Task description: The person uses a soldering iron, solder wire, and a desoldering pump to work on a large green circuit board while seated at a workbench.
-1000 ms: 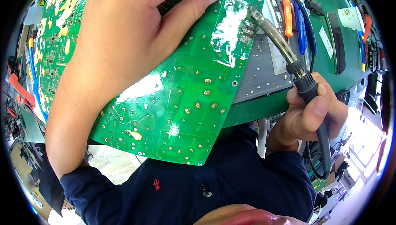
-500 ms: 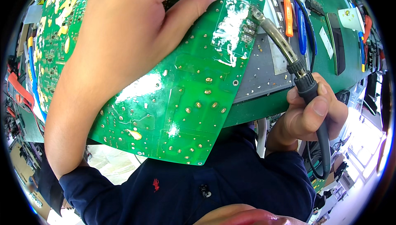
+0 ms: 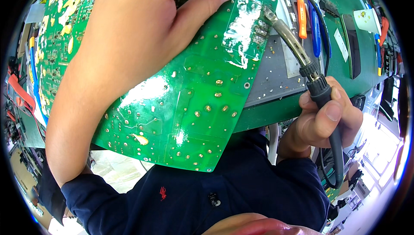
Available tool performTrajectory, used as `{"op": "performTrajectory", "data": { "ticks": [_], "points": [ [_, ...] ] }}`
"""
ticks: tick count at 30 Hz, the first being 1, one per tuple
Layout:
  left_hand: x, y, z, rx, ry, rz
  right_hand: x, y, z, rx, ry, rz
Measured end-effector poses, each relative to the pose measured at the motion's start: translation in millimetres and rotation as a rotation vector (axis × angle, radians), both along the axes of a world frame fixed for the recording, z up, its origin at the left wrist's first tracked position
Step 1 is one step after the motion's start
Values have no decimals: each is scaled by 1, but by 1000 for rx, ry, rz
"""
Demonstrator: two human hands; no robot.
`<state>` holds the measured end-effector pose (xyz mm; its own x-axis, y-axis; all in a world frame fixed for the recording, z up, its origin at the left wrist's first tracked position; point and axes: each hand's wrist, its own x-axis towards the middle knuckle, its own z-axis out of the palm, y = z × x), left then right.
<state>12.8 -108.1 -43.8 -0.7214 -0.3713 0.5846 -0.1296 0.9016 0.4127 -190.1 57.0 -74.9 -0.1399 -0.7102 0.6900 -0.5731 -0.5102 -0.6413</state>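
Note:
A large green circuit board (image 3: 202, 75) lies tilted in front of me, its near corner jutting past the table edge. My left hand (image 3: 177, 13) reaches across it, with thumb and fingers closed at its upper part; the fingertips are partly cut off by the frame's top. Held in my right hand (image 3: 330, 116) is a soldering iron (image 3: 320, 89) with a dark handle. Its metal tip meets the board's right edge, beside a row of greyish solder pads (image 3: 260, 31). White paste (image 3: 241, 28) is smeared next to those pads. Yellowish glue blobs cover the board's left part.
Right of the board lie an orange-handled screwdriver (image 3: 301, 15), a blue-handled tool (image 3: 316, 30), a dark phone-like slab (image 3: 351, 41) and a white cup (image 3: 366, 19). Small crumbs dot the grey surface (image 3: 276, 71) under the board. A red-handled tool (image 3: 21, 95) is at far left.
Almost everything holds still. The board and my left hand have shifted very slightly to the right; the iron's tip stays at the same pads.

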Motion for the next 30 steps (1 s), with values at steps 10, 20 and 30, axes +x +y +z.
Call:
{"op": "performTrajectory", "data": {
  "ticks": [10, 20, 30],
  "points": [
    [0, 1, 6, -13, 9, -20, 4, -2, 2, -3, 7, -46],
    [0, -6, -8, -17, 45, -50, 6, -2, 0, -14, -7, -68],
    [0, -4, -2, -45, 19, -21, 5, 3, 1, 35, -25, -79]
  ]
}}
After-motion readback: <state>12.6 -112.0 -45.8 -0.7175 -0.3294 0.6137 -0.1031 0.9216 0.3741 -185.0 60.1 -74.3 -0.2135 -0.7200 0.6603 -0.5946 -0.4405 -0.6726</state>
